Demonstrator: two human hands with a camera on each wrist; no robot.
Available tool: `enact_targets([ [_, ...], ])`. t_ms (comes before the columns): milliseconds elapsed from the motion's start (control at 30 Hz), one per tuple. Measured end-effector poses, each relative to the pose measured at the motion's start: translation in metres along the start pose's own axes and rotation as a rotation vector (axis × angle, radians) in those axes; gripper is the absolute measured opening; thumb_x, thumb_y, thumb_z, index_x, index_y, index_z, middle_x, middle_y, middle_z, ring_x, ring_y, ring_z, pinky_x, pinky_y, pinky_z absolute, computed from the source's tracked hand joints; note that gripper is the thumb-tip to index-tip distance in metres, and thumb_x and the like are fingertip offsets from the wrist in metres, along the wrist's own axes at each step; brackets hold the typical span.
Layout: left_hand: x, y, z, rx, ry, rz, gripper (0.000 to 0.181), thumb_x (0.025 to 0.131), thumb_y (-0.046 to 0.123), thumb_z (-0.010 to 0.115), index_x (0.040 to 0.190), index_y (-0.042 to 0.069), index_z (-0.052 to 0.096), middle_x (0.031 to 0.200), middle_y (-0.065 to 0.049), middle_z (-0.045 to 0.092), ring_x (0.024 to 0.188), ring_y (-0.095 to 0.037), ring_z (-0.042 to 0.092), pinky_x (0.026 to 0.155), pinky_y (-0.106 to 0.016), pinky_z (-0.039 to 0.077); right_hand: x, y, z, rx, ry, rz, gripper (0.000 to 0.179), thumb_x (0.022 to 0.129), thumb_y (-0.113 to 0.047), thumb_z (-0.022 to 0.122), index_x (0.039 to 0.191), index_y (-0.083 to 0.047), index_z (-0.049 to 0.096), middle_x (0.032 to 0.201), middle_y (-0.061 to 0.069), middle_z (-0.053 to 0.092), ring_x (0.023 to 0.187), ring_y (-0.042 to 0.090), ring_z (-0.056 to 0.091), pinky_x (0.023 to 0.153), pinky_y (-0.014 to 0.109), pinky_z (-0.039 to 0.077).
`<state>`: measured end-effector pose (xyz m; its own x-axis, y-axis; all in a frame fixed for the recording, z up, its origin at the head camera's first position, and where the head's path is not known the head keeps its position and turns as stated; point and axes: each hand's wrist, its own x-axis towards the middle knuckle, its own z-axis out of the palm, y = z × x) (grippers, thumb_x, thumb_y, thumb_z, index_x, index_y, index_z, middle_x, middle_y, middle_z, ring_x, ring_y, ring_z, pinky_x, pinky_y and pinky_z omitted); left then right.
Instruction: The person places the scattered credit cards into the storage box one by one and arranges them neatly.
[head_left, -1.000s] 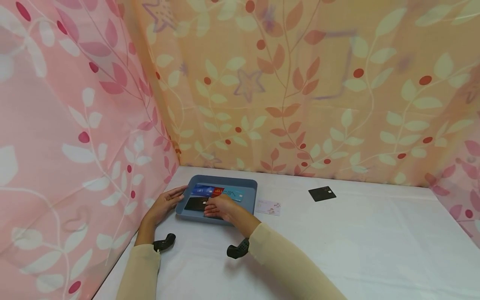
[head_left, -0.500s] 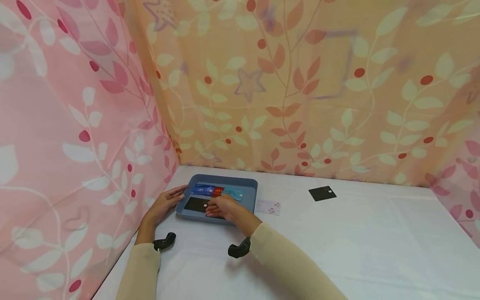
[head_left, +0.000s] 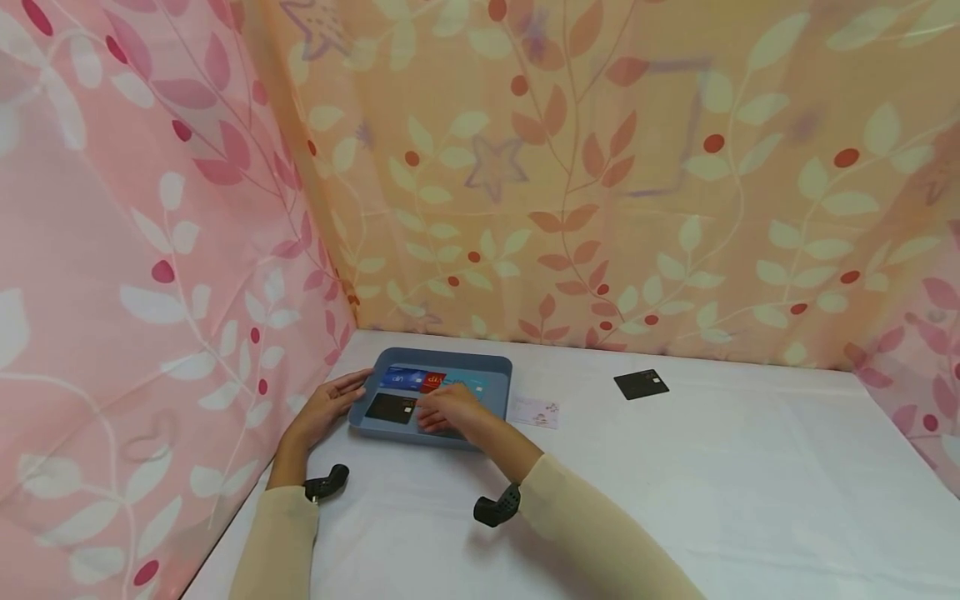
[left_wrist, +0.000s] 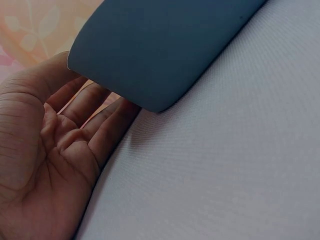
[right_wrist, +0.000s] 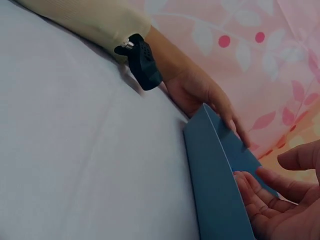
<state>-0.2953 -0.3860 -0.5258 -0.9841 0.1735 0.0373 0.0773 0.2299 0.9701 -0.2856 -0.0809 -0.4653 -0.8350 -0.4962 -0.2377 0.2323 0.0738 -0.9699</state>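
Note:
A blue-grey tray (head_left: 420,439) sits at the far left of the white table. Inside, a blue card (head_left: 401,379), a red card (head_left: 432,382) and a light-blue card (head_left: 476,387) lie in a back row, with a black card (head_left: 389,408) in front. My left hand (head_left: 327,408) rests against the tray's left side, its fingers extended and the thumb (left_wrist: 55,72) at the tray's edge. My right hand (head_left: 456,410) is over the tray, just right of the black card. The right wrist view shows its thumb apart from loosely bent fingers, nothing visible between them. It partly covers the light-blue card.
A pale patterned card (head_left: 537,413) lies on the table beside the tray's right wall. Farther right lies another black card (head_left: 641,384). A pink patterned cloth wall (head_left: 225,333) stands close on the left, and an orange patterned one (head_left: 555,208) at the back.
The black card, tilted up at my right fingers a second ago, now lies flat in the tray. My right hand has come off it and shifted slightly right. My left hand stays put.

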Motion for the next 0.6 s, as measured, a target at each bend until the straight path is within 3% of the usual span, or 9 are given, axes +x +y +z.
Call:
enact_targets([
  [267, 0.000, 0.001, 0.000, 0.027, 0.004, 0.003, 0.052, 0.104, 0.026, 0.059, 0.153, 0.012, 0.047, 0.161, -0.012, 0.038, 0.149, -0.032, 0.033, 0.105, -0.020, 0.040, -0.022, -0.005, -0.016, -0.082, -0.046, -0.087, 0.031, 0.100, -0.012, 0.061, 0.121, 0.011, 0.067, 0.106, 0.024, 0.073, 0.090, 0.031, 0.075, 0.074, 0.035, 0.063],
  [600, -0.002, 0.001, 0.001, 0.021, -0.001, 0.027, 0.051, 0.105, 0.021, 0.057, 0.153, 0.008, 0.046, 0.160, -0.016, 0.037, 0.149, -0.035, 0.031, 0.103, -0.015, 0.040, -0.052, -0.007, -0.039, -0.199, -0.098, -0.166, 0.027, 0.102, -0.020, 0.061, 0.116, -0.001, 0.073, 0.103, 0.015, 0.075, 0.096, 0.034, 0.074, 0.082, 0.041, 0.062],
])
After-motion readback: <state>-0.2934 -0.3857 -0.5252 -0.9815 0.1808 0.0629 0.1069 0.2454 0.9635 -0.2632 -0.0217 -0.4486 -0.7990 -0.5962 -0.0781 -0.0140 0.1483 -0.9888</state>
